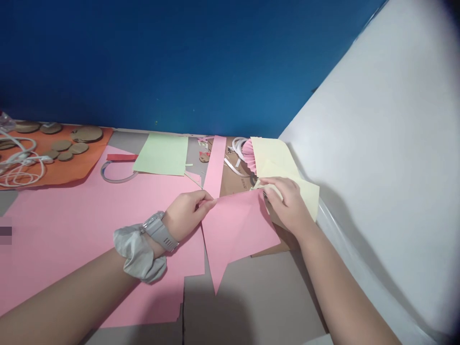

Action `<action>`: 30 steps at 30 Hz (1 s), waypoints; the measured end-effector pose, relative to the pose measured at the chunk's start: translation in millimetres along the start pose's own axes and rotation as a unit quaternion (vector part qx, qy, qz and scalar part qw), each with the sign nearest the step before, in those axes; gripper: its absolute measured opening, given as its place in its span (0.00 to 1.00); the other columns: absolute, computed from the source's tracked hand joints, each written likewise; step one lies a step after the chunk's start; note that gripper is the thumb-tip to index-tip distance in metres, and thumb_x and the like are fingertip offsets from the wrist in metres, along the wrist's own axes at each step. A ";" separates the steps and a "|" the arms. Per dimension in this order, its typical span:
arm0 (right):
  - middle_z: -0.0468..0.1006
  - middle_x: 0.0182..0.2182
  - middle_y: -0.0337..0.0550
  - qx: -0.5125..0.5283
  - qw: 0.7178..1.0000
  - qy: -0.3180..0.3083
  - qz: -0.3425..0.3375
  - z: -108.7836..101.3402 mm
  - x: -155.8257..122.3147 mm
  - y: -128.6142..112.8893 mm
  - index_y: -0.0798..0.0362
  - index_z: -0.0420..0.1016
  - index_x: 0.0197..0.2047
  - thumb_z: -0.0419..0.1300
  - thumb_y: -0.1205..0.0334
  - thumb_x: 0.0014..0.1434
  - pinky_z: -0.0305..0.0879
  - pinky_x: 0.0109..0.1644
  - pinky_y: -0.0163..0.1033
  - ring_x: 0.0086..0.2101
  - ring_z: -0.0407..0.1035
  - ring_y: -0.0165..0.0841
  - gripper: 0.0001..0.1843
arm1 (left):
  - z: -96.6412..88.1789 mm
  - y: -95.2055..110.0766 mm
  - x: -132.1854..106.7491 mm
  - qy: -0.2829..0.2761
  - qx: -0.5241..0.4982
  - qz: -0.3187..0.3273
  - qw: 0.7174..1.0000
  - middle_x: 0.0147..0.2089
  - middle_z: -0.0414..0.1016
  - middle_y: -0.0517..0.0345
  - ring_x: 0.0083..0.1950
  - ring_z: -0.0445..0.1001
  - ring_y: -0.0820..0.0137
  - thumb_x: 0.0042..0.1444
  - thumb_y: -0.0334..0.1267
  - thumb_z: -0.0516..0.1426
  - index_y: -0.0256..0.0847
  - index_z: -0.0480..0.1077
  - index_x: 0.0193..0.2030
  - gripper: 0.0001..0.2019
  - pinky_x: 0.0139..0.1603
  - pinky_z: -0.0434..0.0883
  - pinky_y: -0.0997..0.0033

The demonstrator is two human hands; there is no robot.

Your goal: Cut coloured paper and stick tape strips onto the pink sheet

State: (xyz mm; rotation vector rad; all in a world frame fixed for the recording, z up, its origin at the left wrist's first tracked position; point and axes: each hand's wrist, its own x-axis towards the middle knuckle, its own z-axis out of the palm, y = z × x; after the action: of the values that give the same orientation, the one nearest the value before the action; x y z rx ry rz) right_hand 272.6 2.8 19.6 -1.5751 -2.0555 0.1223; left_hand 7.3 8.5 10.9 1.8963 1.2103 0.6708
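Note:
A pink paper sheet point(235, 227) with a pointed lower corner lies over brown cardboard in the middle. My left hand point(187, 213), with a grey watch and a grey scrunchie on the wrist, pinches the sheet's top left corner. My right hand point(287, 203) is closed on its top right corner, resting over pale yellow paper point(276, 158). A long pink strip point(214, 166) runs away from the sheet toward the wall.
A large pink sheet point(72, 215) covers the table at left. A light green sheet point(162, 154), a pleated pink fan, white paper strips, an orange sheet point(64, 167) with cardboard discs and a white cable point(17, 165) lie behind. A blue wall stands at the back, a white surface point(377, 143) at right.

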 end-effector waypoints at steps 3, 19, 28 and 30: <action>0.78 0.40 0.40 0.006 0.998 -0.055 -0.020 1.6 0.2 -3.3 0.47 0.71 0.40 0.51 0.59 0.64 0.47 0.60 0.50 0.45 0.69 0.37 0.09 | 0.4 -1.2 0.2 -0.004 -0.001 0.009 1.000 0.24 0.66 0.64 0.27 0.63 0.73 0.60 0.46 0.49 0.40 0.69 0.31 0.14 0.30 0.61 0.73; 0.63 0.26 0.36 0.412 0.882 -0.062 0.218 -2.4 -5.3 -15.8 0.50 0.59 0.27 0.54 0.50 0.60 0.60 0.28 0.35 0.26 0.62 0.30 0.16 | -3.3 -5.4 1.0 -0.006 -0.071 0.013 0.997 0.24 0.60 0.65 0.27 0.58 0.75 0.59 0.50 0.50 0.39 0.65 0.29 0.16 0.28 0.59 0.75; 0.51 0.22 0.34 0.489 0.848 -0.037 0.200 -8.9 -0.7 -17.5 0.49 0.46 0.24 0.48 0.50 0.61 0.58 0.25 0.38 0.21 0.53 0.31 0.19 | 0.0 -3.1 2.2 -0.023 -0.133 0.002 0.991 0.24 0.62 0.65 0.26 0.59 0.76 0.57 0.52 0.53 0.39 0.64 0.28 0.17 0.27 0.60 0.75; 0.49 0.21 0.34 0.462 0.866 0.012 0.192 -9.0 2.6 -9.8 0.48 0.47 0.24 0.45 0.49 0.62 0.56 0.25 0.38 0.20 0.51 0.31 0.19 | 0.3 -5.7 3.7 0.020 -0.135 -0.012 0.991 0.24 0.62 0.65 0.27 0.60 0.76 0.57 0.51 0.53 0.39 0.65 0.29 0.17 0.28 0.61 0.75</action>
State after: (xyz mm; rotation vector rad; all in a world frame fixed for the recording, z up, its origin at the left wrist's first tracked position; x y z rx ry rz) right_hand 267.8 -0.2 32.0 -1.2731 -1.2648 1.0547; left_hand 6.2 13.2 6.1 1.6477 1.1041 0.8203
